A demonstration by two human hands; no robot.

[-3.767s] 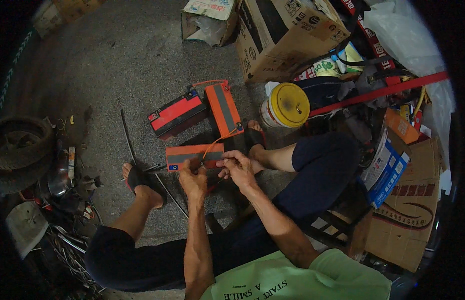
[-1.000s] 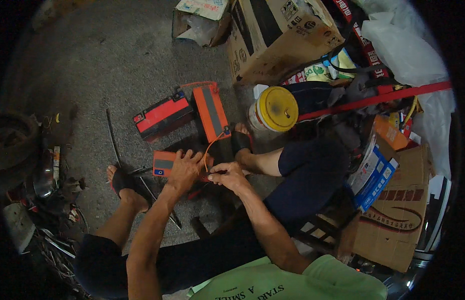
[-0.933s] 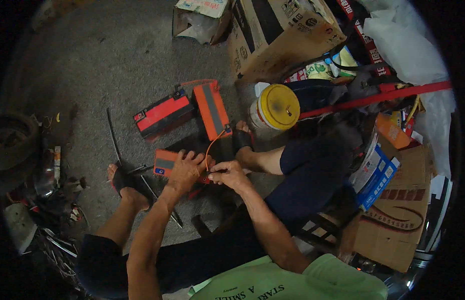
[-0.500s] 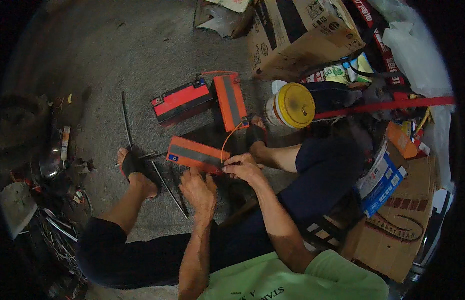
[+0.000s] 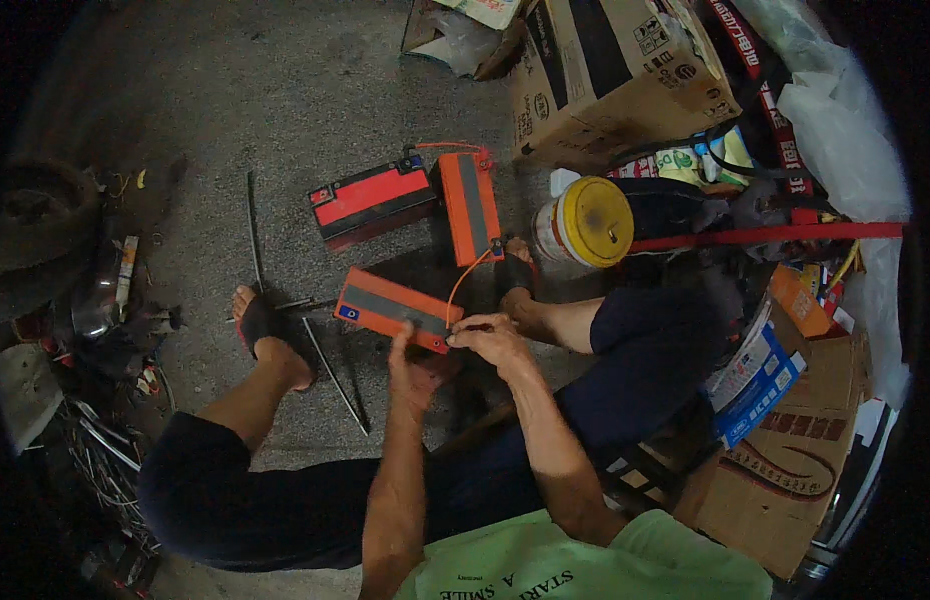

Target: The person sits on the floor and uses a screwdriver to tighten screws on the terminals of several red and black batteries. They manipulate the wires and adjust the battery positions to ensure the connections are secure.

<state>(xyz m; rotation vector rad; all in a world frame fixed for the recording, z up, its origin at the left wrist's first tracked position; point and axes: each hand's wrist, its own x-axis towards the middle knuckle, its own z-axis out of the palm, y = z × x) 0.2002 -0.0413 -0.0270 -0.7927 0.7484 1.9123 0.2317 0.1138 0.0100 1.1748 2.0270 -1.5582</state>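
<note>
The nearest orange battery [image 5: 385, 306], with a grey stripe, lies between my feet. My left hand [image 5: 415, 372] grips its near long side, the thumb on the top face and the other fingers mostly hidden. At its right end my right hand [image 5: 493, 342] pinches close to the terminal, where an orange wire [image 5: 455, 285] comes down. The fingertips hide the wire's end. That wire arches over from a second orange battery [image 5: 469, 210] standing farther off. Beside it, to the left, is a red and black battery [image 5: 375, 205], joined to it by another thin wire [image 5: 450, 146].
A yellow-lidded bucket [image 5: 597, 222] stands right of the batteries. Metal rods [image 5: 333, 375] lie by my left foot. A large carton [image 5: 610, 85] is at the far right, flattened cardboard [image 5: 785, 450] at the near right. Tangled metal scraps [image 5: 105, 470] and a tyre [image 5: 40, 230] line the left.
My left hand has moved slightly right and closed onto the battery's near side, thumb now on top. My right hand stays at the terminal. The view has shifted a little.
</note>
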